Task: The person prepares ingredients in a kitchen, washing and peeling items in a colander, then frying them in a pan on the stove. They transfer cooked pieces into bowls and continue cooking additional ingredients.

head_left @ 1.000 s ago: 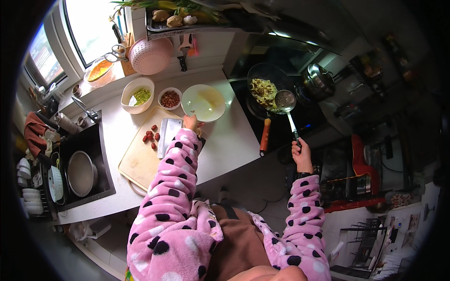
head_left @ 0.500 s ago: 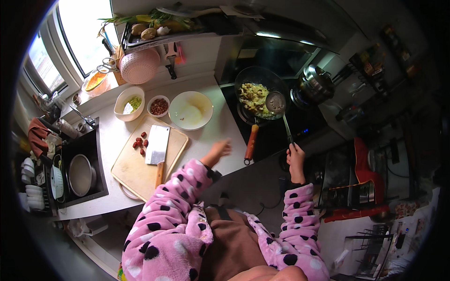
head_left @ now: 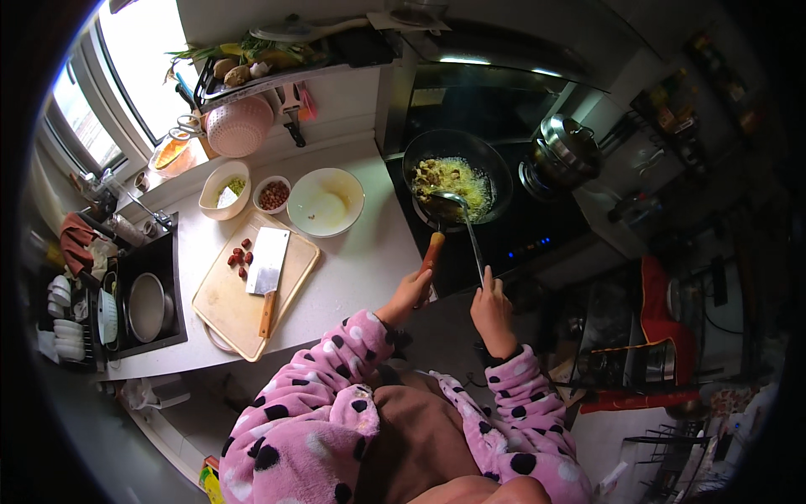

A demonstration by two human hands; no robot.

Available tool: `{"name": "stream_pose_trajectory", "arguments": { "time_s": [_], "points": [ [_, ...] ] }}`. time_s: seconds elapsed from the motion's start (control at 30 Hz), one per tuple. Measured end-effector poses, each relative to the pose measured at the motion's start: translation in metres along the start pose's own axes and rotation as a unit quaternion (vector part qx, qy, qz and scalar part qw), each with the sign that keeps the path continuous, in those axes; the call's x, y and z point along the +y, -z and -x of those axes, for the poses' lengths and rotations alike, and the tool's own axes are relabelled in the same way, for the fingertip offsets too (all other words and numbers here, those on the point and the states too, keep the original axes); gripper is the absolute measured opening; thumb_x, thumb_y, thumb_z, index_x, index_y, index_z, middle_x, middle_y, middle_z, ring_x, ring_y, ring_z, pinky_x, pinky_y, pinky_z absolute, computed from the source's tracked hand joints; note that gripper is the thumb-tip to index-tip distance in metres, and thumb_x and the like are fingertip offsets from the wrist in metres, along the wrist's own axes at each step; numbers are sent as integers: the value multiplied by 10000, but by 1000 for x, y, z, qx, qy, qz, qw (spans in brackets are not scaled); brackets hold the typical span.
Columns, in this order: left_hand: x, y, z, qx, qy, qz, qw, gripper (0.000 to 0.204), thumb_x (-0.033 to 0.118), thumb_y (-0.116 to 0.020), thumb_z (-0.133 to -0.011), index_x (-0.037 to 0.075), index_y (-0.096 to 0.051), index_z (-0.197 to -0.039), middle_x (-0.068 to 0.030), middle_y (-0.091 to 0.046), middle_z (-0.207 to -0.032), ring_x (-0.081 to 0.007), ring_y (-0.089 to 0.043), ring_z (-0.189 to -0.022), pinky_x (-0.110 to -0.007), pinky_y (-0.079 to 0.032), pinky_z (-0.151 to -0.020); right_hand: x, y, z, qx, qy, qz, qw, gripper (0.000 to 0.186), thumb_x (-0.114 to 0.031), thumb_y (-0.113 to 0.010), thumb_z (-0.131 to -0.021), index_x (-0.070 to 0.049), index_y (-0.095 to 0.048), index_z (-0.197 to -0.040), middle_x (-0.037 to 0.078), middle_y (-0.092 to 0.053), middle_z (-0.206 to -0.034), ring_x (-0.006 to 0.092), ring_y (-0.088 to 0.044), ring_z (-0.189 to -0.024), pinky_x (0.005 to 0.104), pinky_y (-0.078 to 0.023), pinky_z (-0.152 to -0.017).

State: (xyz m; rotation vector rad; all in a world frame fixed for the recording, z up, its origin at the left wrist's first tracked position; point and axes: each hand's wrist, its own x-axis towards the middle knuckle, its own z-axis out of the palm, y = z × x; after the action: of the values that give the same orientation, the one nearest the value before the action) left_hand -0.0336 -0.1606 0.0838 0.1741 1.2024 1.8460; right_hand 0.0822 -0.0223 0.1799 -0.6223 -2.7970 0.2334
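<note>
A dark wok [head_left: 501, 172] sits on the black stove, with chopped yellowish food [head_left: 445, 175] frying in bubbling oil. My left hand [head_left: 410, 292] is closed around the lower end of the wok's orange-brown handle [head_left: 433, 250]. In my right hand [head_left: 493, 309] is the long handle of a skimmer [head_left: 477, 245], index finger stretched along it. The skimmer's perforated head is tilted at the near side of the wok, partly among the food.
Left of the stove, a cleaver [head_left: 267, 262] and several red dates [head_left: 240, 254] lie on a cutting board [head_left: 220, 290]. Behind stand a large white bowl [head_left: 340, 220] and two smaller bowls of ingredients. A lidded steel pot [head_left: 567, 151] occupies the right burner. Far left is a sink [head_left: 176, 290].
My left hand, free before, has taken hold of the wok handle. The skimmer has moved from the wok's right side down and left into the food, and its head has turned.
</note>
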Motion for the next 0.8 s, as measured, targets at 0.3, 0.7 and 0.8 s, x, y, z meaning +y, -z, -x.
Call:
{"name": "stream_pose_trajectory", "arguments": {
  "time_s": [0.3,0.7,0.8],
  "points": [
    [20,-4,18,56,43,37,997,285,360,-475,-926,88,-454,-841,-2,-433,-576,-110,-435,-418,-236,-326,-380,-4,-54,-54,19,-18,53,998,492,-56,-473,-826,-20,-376,-1307,181,-520,-937,339,-611,-696,408,-509,-604],
    [42,24,26,54,53,36,996,276,340,-502,-916,68,-474,-876,4,-431,-596,-90,-408,-452,-223,-312,-387,25,50,-6,12,46,13,999,483,-97,-578,-810,1,-440,-1262,174,-534,-939,360,-588,-759,410,-492,-616],
    [46,26,28,43,46,21,998,271,333,-496,-920,68,-466,-870,6,-419,-598,-89,-397,-451,-224,-304,-383,22,49,-2,-33,41,70,996,474,-117,-568,-819,-10,-439,-1263,167,-535,-932,343,-601,-728,400,-499,-602]
  ]
}}
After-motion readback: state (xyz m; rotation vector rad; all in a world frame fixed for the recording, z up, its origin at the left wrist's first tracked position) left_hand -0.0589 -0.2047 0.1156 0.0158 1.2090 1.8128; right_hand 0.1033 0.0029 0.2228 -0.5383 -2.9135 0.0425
